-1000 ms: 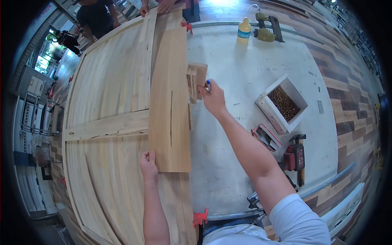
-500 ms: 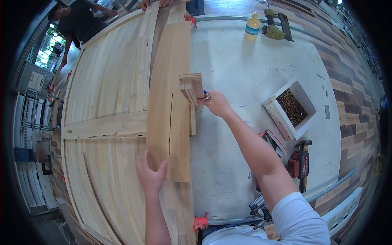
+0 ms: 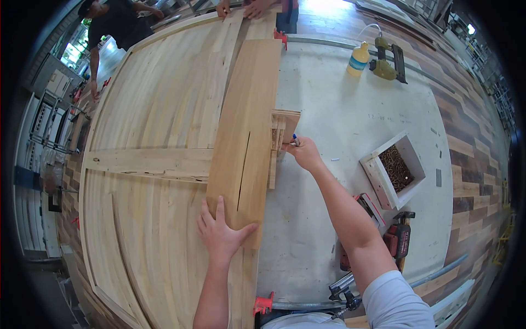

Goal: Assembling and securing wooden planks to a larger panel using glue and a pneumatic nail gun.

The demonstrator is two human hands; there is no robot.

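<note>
1. Board [image 3: 241, 104]: tan, one dark line.
2. Pen [image 3: 296, 141]: blue-tipped.
3. Panel [image 3: 148, 120], left: pale wood, darker streaks.
4. Table [image 3: 312, 236], right: greyish white.
5. Bottle [image 3: 358, 59], far right: yellow, blue band.
6. Floor [image 3: 471, 203], right: patchwork of browns.

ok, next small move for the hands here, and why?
Probably square the small wooden piece against the right edge of the long board: the right hand grips it right beside that edge, with a blue-tipped pen in the same hand, and the left hand lies spread on the board's near end, apparently able to steady it.
</note>
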